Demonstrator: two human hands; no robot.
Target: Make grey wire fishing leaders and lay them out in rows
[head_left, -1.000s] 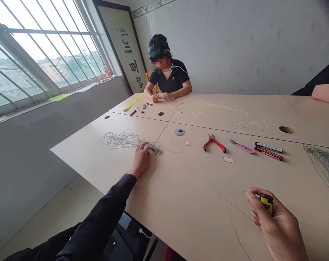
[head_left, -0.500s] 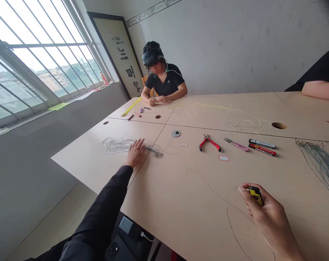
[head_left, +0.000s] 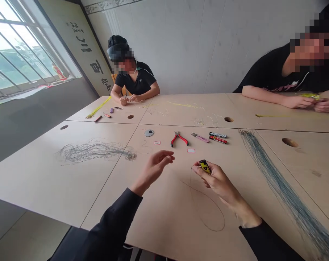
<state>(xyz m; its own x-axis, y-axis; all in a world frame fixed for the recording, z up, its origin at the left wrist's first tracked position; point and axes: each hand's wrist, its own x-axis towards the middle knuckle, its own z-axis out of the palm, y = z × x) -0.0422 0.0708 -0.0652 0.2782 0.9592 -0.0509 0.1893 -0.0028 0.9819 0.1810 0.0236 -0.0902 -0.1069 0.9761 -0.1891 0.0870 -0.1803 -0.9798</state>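
A black and yellow lighter point(head_left: 205, 166) is held in my right hand point(head_left: 217, 183). Its thumb and forefinger also pinch the end of a thin cord point(head_left: 223, 217), which hangs in a loop onto the table below. My left hand point(head_left: 155, 168) hovers to the left of it, fingers loosely bent and apart, with nothing visible in them. Farther left lies a bundle of fine grey cords point(head_left: 94, 152), its metal-tipped ends point(head_left: 131, 156) gathered at the right. A thicker bundle of blue-grey cords point(head_left: 278, 181) runs along the table on my right.
Beyond my hands lie red-handled pliers point(head_left: 179, 139), pink thread snips point(head_left: 199, 137), two markers point(head_left: 218, 137), small labels point(head_left: 191, 150) and a grey disc point(head_left: 149, 133). Two people sit across the table point(head_left: 58, 188), one at the left point(head_left: 134, 78), one at the right point(head_left: 270, 74). Holes point(head_left: 289, 142) pierce the tabletop.
My left hand has lifted off the grey cord bundle and come right, toward my right hand. The right hand keeps the lighter and cord. My view has turned right.
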